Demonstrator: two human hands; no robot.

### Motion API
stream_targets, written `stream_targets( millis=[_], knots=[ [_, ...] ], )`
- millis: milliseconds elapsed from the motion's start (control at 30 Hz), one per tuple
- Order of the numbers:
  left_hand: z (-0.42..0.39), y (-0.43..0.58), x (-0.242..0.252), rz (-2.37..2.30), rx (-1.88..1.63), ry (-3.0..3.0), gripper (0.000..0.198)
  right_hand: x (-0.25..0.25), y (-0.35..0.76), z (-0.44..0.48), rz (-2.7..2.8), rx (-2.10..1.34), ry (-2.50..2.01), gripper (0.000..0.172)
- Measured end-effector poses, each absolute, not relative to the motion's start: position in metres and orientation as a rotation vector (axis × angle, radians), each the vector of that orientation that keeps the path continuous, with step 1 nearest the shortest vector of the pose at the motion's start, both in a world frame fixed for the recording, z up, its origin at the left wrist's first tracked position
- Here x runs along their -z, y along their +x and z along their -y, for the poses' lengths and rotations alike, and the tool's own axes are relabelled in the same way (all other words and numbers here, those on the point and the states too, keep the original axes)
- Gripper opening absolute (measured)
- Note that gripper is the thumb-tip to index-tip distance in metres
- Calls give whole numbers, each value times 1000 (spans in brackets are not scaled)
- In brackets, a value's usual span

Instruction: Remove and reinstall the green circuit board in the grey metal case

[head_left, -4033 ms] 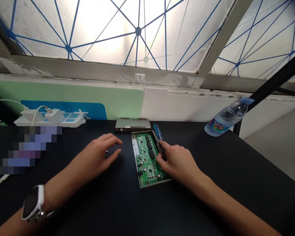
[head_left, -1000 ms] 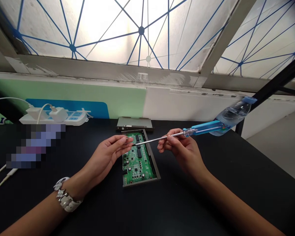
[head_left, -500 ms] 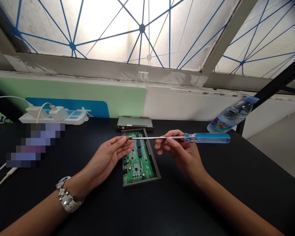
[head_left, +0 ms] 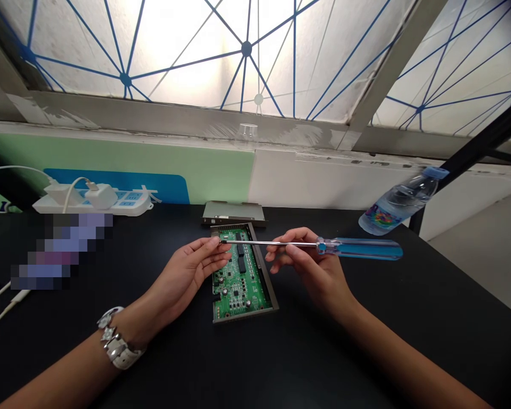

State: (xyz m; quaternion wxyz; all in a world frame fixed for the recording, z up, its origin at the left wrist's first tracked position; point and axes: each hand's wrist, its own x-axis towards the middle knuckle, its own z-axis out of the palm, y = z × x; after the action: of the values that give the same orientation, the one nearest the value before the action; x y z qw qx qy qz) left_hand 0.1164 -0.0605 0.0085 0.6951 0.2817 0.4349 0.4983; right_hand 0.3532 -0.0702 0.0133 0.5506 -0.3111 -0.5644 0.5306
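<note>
A screwdriver (head_left: 366, 248) with a clear blue handle and a long metal shaft lies nearly level in the air above the circuit board. My right hand (head_left: 313, 267) pinches its shaft near the handle between thumb and fingers. At the shaft's far end, the thumb and index finger of my left hand (head_left: 196, 264) are pressed together around something tiny that touches the tip; I cannot make out what it is. Below both hands, a green circuit board (head_left: 234, 289) rests in a metal frame on the black table. My left hand covers part of the board's left edge.
A flat metal cover (head_left: 234, 211) lies behind the board. At the back left stands a white power strip (head_left: 140, 203) with chargers and cables. A water bottle (head_left: 383, 213) leans at the right by a dark post. A blurred-out patch (head_left: 63, 250) covers something at the left.
The screwdriver's handle has dropped slightly and shifted a little right, so the shaft now slopes gently down toward the handle. My left hand stays pinched at the tip.
</note>
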Motion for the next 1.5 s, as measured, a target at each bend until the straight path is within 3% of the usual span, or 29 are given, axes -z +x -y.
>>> stream_targets(
  millis=[300, 500, 733, 833, 1000, 1500],
  knots=[
    [59, 112, -2, -939, -1070, 668, 9, -11, 357, 67, 1387, -1279, -738, 15],
    [60, 111, -3, -902, -1043, 667, 12, -18, 344, 63, 1414, -1031, -829, 17],
    [60, 111, -7, -960, -1098, 964, 31, -62, 319, 26, 1638, -764, -842, 26],
    [62, 108, -8, -1073, -1095, 1418, 22, -75, 312, -5, 1817, -579, -974, 28],
    [69, 105, -10, -945, -743, 2214, 9, -63, 309, -38, 2009, -267, -1121, 26],
    [70, 108, -9, -930, -589, 2340, 8, -43, 311, -38, 2089, -209, -1132, 26]
  ],
)
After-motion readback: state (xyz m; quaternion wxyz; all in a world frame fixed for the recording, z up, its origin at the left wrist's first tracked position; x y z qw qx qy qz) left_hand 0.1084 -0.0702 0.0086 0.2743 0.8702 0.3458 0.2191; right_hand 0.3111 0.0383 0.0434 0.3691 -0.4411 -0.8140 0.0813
